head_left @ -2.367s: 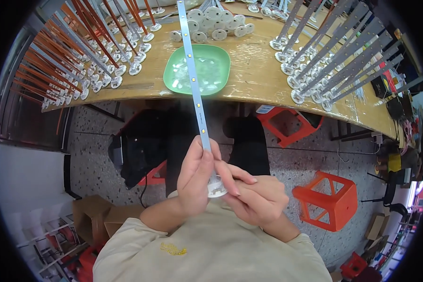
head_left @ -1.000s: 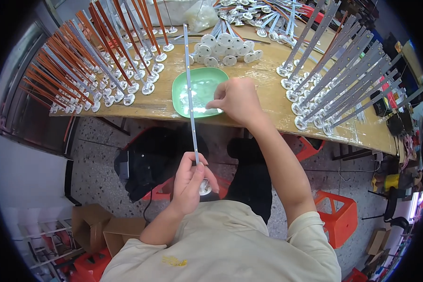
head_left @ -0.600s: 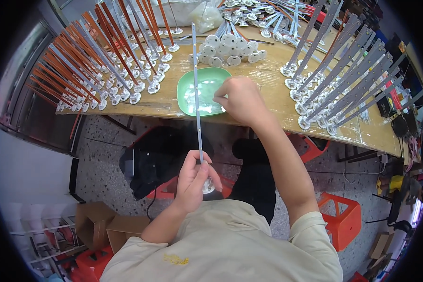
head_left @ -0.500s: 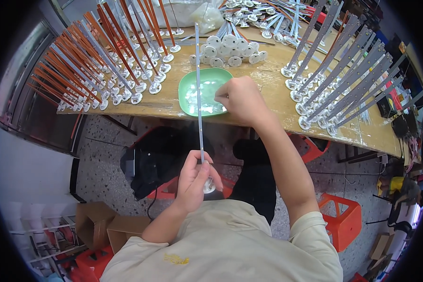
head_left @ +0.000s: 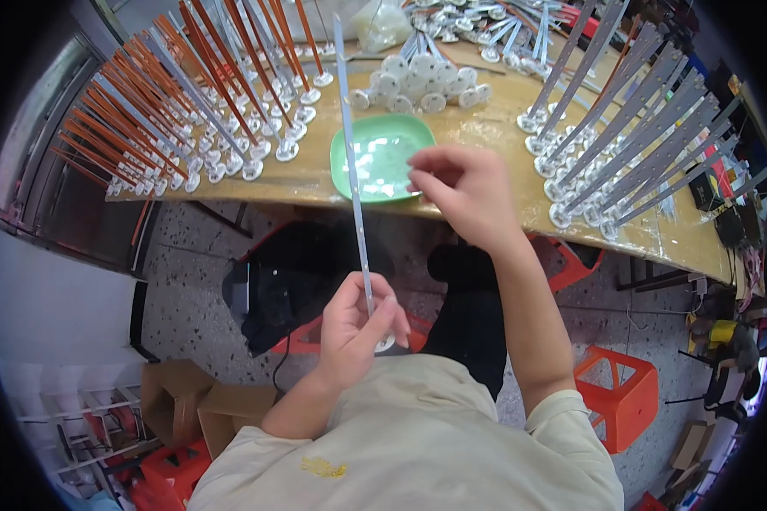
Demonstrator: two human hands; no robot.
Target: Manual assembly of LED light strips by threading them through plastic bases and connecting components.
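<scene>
Presently the long thin strip (head_left: 352,162) is pale, narrow and straight, running from the lap up over the green dish (head_left: 382,156). Its lower end sits in the left hand (head_left: 354,330), whose fingers are closed around it, thumb pressed along its side; a small white round cap shows just beneath that hand. The right hand (head_left: 462,189) hovers at the dish's right rim, fingertips (head_left: 423,162) pinched together; whether they grip anything cannot be told. The dish lies on a yellowish wooden workbench (head_left: 494,119), between racks of orange-backed strips (head_left: 187,94) at left and grey strips (head_left: 631,128) at right, each standing on white round bases. Below, speckled floor, orange plastic stools (head_left: 622,400) and cardboard boxes (head_left: 192,404).
</scene>
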